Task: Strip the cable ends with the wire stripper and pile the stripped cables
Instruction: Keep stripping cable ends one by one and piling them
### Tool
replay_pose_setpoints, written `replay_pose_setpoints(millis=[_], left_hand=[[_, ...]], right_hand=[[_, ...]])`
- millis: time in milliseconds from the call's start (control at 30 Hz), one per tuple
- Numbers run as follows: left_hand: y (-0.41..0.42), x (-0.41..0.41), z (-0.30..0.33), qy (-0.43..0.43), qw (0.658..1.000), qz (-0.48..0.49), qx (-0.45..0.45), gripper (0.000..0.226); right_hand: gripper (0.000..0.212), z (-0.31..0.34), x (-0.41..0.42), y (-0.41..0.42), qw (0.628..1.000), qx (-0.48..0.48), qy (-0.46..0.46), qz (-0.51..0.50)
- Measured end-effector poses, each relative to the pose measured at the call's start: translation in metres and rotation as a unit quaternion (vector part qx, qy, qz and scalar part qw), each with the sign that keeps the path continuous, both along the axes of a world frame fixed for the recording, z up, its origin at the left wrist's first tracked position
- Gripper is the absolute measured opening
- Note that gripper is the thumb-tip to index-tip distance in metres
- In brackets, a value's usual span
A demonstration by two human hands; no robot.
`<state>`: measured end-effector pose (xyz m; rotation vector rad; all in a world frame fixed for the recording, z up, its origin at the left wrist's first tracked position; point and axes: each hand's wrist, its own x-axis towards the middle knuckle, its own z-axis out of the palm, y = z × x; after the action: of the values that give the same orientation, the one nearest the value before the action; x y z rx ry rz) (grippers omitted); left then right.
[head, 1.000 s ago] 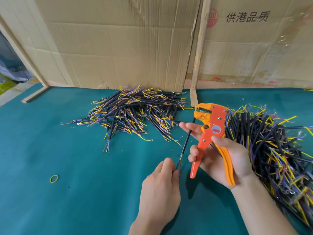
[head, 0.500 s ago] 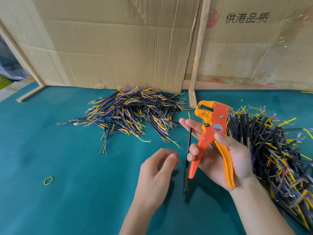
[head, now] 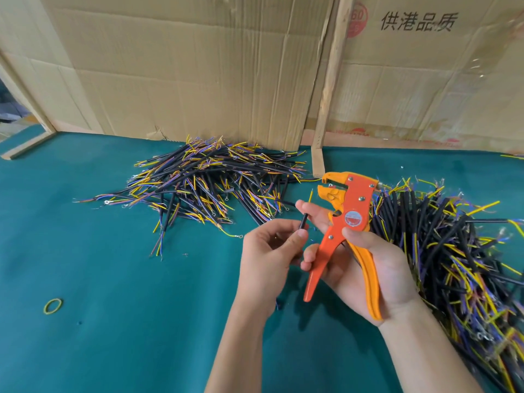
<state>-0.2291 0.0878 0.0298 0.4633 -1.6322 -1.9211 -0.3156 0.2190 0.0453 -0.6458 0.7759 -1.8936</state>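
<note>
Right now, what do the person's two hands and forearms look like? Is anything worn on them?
Both the left hand and the right hand are bare: no gloves, rings or watch show. The forearms are also uncovered down to the bottom edge of the picture, with no sleeve or wristband in view. The fingernails look short and unpainted.

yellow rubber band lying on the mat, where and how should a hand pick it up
Pinch the near edge of the rubber band from above, thumb inside the loop and a finger outside. It lies flat as a thin open ring on the green mat, so there is no height to grasp from the side. Nothing lies close around it, and the left hand, the nearer one, would probably have to put down its cable first.
</note>
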Motion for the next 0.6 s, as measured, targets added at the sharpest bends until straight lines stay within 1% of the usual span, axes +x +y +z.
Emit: replay_pose_setpoints(millis=[133, 233, 400, 600], left_hand=[[-0.007, -0.004, -0.005, -0.002, 1.0, -0.003, 0.018, 0.016], [-0.01, -0.006, -0.008, -0.009, 1.0, -0.004, 0.021, 0.005], [-0.012, -0.006, -0.008, -0.002, 1.0, -0.001, 0.012, 0.031], [-0.012, -0.005, -0.005, -0.004, 1.0, -0.02, 0.003, 0.043]], right_hand=[[0.075, -0.004, -0.001, -0.002, 1.0, 0.013, -0.012, -0.005], [0.076, -0.007, -0.002, -0.002, 0.999, 0.028, -0.022, -0.027], [0.076, -0.009, -0.002, -0.004, 0.998, 0.029, -0.035, -0.041], [0.08, -0.008, -0.001, -0.008, 0.997, 0.045, -0.025, -0.056]])
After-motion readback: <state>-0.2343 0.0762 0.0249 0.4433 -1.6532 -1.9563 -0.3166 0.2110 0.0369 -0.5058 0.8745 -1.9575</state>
